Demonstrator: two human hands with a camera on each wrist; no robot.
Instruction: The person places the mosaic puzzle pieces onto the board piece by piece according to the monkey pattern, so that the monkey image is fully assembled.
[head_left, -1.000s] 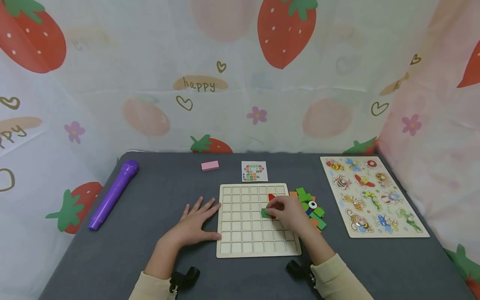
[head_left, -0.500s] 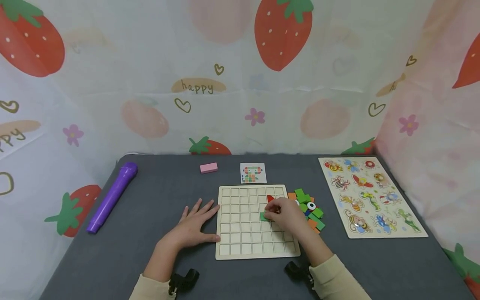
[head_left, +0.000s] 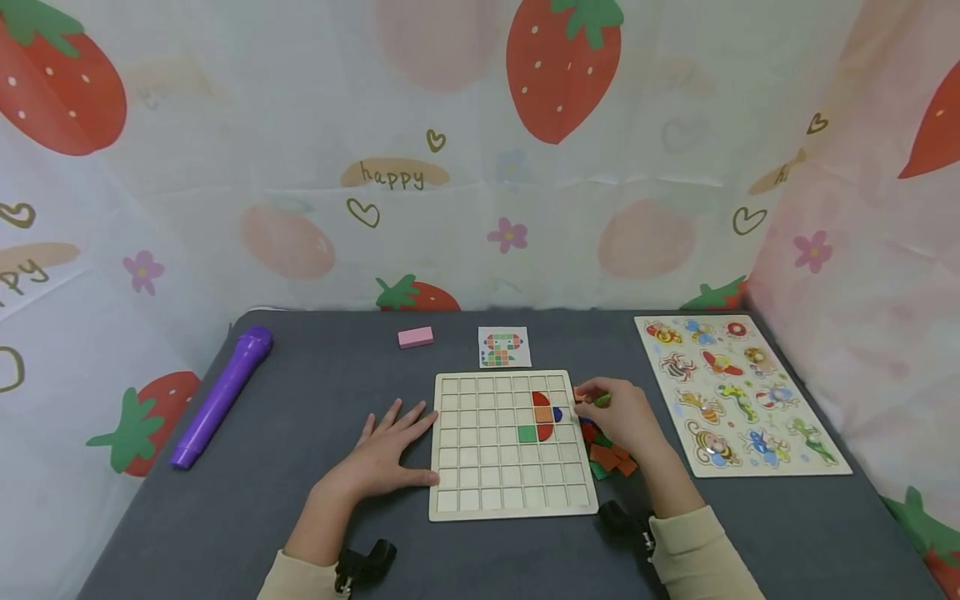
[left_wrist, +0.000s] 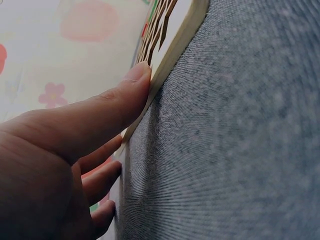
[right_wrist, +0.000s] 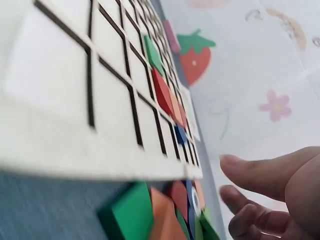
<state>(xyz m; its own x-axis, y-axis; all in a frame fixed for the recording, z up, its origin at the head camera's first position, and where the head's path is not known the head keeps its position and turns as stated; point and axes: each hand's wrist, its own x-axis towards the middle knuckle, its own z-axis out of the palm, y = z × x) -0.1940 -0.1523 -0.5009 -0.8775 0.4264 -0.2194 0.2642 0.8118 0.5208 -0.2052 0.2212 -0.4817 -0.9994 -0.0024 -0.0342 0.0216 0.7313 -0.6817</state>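
The right hand (head_left: 618,412), thumb and fingers slightly apart and seemingly holding nothing, reaches over the loose pieces (head_left: 604,457) heaped just right of the grid board (head_left: 491,471). The left hand (head_left: 386,454) lies splayed on the tabletop (head_left: 315,350), thumb touching the board's left edge. The board lies flat, sides running roughly near to far. In its compartments, two red pieces (head_left: 545,432) and an orange square (head_left: 543,414) between them line up near to far; a blue piece (head_left: 557,414) sits right of the orange, a green square (head_left: 527,433) left of the nearer red
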